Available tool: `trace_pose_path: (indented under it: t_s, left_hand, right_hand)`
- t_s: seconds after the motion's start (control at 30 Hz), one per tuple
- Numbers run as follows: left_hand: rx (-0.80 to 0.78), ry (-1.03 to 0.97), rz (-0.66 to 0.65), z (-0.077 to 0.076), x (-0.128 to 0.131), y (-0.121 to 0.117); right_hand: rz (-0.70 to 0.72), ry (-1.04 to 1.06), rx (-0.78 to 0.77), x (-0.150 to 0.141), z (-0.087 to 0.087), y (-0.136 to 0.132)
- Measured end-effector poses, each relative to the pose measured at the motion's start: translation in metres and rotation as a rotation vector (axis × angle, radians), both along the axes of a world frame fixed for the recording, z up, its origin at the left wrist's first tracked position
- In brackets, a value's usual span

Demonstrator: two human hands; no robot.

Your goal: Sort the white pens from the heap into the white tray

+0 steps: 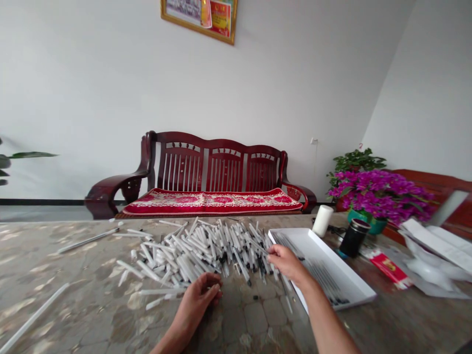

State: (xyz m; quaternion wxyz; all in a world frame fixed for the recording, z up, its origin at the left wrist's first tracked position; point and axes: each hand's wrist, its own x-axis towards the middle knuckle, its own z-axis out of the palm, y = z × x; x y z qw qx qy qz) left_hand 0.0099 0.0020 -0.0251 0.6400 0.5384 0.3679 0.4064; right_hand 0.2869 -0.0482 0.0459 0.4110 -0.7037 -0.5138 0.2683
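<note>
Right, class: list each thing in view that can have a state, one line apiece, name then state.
Left hand: fingers curled, contents unclear.
Right hand: fingers pinched, hold unclear.
Slim whitish tubes: heaped loosely on the patterned grey-brown table.
Shallow white rectangular tray: open-topped, partly filled with thin grey rods.
Plain white cylinder: standing on end.
Black cylindrical container: upright.
Dark-red wooden bench: seat covered by red patterned cloth.

Dark-red wooden bench (pixel 224 169), pale wall (pixel 280 83)

Soft, dimmish light in here; tabletop (pixel 92 305) paler on L, darker R; plastic tubes (pixel 197 248) sl. blurry, edges stretched.
</note>
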Motion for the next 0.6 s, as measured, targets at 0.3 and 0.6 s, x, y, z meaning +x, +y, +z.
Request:
trace_pose_path:
  t_s: [0.3,0.6]
  left_hand:
    - [-0.016,0.017,-0.023,-0.006,0.000,0.005]
    - [-0.019,0.031,-0.026,0.000,-0.002,0.003]
  right_hand:
    - [-0.121,-0.271,0.005,0.121,0.003,-0.074]
    - [0.039,-0.744,-0.053,0.150,0.007,-0.083]
